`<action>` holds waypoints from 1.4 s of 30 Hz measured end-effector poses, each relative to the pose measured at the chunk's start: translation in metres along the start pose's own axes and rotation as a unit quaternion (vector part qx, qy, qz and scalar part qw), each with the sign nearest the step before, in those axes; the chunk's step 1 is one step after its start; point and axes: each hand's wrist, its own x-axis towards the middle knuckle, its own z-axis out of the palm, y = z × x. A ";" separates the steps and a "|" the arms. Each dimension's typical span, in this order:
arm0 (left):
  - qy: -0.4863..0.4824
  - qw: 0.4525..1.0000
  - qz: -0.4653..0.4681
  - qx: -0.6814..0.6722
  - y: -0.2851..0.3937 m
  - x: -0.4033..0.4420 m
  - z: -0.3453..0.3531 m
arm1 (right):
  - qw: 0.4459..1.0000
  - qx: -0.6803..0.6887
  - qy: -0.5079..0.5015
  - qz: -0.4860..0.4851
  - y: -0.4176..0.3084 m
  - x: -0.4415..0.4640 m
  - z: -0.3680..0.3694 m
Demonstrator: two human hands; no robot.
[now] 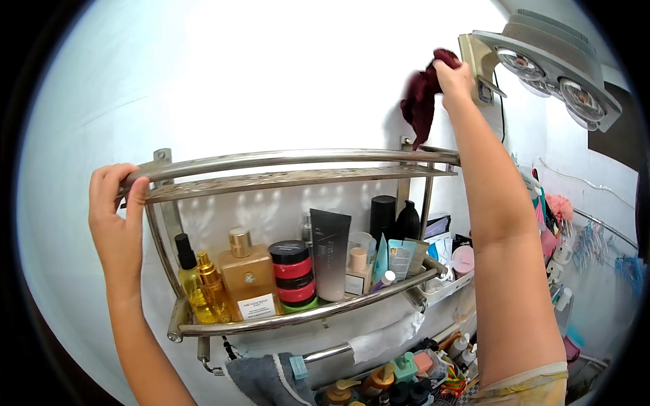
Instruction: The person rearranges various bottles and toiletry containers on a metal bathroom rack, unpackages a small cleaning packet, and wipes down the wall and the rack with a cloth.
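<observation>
In the head view, I see the right hand (455, 79) up between one and two o'clock, fingers closed tightly around a dark maroon cloth (421, 98) that dangles, slightly blurred, near the right end of a metal rack (284, 160). At nine o'clock the left hand (116, 220) is curled round the left end of the rack's upper rail. Below, between six and eight o'clock, stand a gold-capped bottle (249, 274), red-and-black jars (293, 274) and a dark tube (330, 254). A lamp unit (555, 44) juts out at two o'clock.
</observation>
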 end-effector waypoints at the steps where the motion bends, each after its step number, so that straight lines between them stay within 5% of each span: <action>1: -0.009 1.000 -0.004 -0.006 -0.004 0.000 0.000 | 0.998 0.034 0.003 -0.051 -0.016 -0.013 0.000; 3: -0.015 1.000 -0.011 -0.006 -0.002 0.000 0.000 | 0.967 -0.017 0.013 -0.254 -0.013 -0.022 0.013; 5: -0.022 1.000 -0.013 0.006 -0.004 0.001 -0.002 | 0.877 -0.073 -0.163 -0.447 -0.001 -0.027 0.019; 6: -0.022 1.000 -0.013 0.007 -0.006 0.001 -0.002 | 0.838 -0.140 -0.270 -0.453 0.001 -0.035 0.023; 8: -0.022 1.000 -0.003 -0.007 -0.010 0.000 -0.001 | 0.775 -0.285 -0.292 -0.482 0.003 -0.041 0.020; 12: -0.035 0.999 -0.023 -0.005 -0.013 0.001 -0.002 | 0.742 -0.311 -0.377 -0.459 0.003 -0.023 0.005; 31: -0.067 0.995 -0.007 0.068 -0.043 0.003 -0.014 | 0.871 -0.154 -0.237 -0.401 0.143 -0.043 -0.052; 34: -0.071 0.996 -0.014 0.054 -0.042 0.004 -0.013 | 0.941 -0.066 -0.244 -0.224 0.161 -0.073 -0.062; 36: -0.065 0.997 -0.024 0.043 -0.049 0.004 -0.014 | 0.892 -0.107 -0.244 -0.365 0.171 -0.093 -0.077; 38: -0.067 0.997 -0.029 0.023 -0.051 0.005 -0.014 | 0.865 -0.139 -0.320 -0.361 0.187 -0.105 -0.087; 42: -0.079 0.996 -0.032 0.033 -0.052 0.007 -0.015 | 0.823 -0.182 -0.300 -0.447 0.188 -0.132 -0.109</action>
